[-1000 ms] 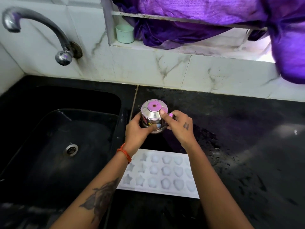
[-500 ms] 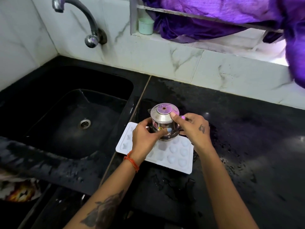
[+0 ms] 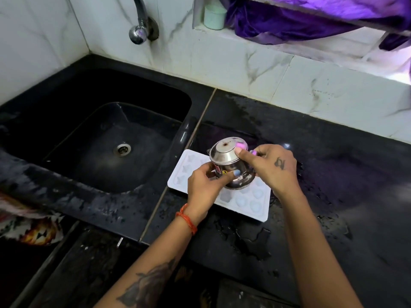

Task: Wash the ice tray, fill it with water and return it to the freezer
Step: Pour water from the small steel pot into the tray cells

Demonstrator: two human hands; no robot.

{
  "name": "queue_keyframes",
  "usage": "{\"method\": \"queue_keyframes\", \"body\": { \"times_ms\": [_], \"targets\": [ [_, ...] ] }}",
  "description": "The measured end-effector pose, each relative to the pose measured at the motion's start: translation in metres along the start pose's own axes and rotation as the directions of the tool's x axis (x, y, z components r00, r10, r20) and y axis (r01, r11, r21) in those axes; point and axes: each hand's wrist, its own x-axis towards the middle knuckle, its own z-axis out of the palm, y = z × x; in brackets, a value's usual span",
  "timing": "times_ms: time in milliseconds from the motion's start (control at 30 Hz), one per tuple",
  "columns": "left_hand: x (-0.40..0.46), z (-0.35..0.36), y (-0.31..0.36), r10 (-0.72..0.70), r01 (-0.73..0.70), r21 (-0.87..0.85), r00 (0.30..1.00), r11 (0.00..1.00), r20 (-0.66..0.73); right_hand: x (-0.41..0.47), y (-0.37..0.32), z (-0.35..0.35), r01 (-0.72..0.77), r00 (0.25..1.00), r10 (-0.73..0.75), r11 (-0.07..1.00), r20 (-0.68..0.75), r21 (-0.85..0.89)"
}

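Water is the business here, by the look of it: the small, lidded stainless-steel pot (image 3: 231, 168) is held over the white plastic ice tray with star and round moulds (image 3: 244, 200), which lies flat on the wet black stone counter (image 3: 333, 174) just right of the sink's edge. The left hand (image 3: 203, 185) curls round the pot's belly from the near side, thumb across the front. The right hand (image 3: 270, 166) grips it from the far side, a finger pressed on the rim of the lid.

I'd say the pour wants a gentle tilt, spout low over the moulds, lid pinned so it doesn't slip, moving row by row and stopping short of each brim, since the tray must yet be carried to the freezer. Whether any moulds already hold water I cannot tell.

To the left sits the black sink (image 3: 106, 147), with the chrome tap (image 3: 140, 30) on the marble wall above it. A pale green cup (image 3: 214, 17) and purple cloth (image 3: 300, 21) rest on the ledge, well clear. Puddles on the counter could make the tray slide.
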Motion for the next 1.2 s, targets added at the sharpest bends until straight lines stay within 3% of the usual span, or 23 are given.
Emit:
{"method": "queue_keyframes", "body": {
  "times_ms": [800, 933, 1100, 1200],
  "targets": [
    [0.013, -0.018, -0.006, -0.028, 0.033, -0.077, 0.997, 0.996, 0.070, 0.006, -0.038, 0.008, 0.048, 0.998, -0.037, 0.972, 0.052, -0.232],
    [0.014, -0.018, -0.003, -0.004, 0.007, -0.052, 0.998, 0.999, 0.057, 0.005, -0.031, 0.009, 0.037, 0.999, -0.034, 0.988, 0.026, -0.147],
    [0.015, -0.018, 0.001, 0.017, -0.017, -0.001, 0.999, 1.000, 0.049, 0.005, -0.014, 0.013, -0.096, 0.995, 0.092, 0.991, 0.044, 0.092],
    [0.013, -0.017, 0.003, 0.032, -0.034, 0.025, 0.997, 0.999, 0.064, 0.002, -0.010, 0.012, -0.144, 0.989, 0.139, 0.978, 0.043, 0.148]
  ]
}}
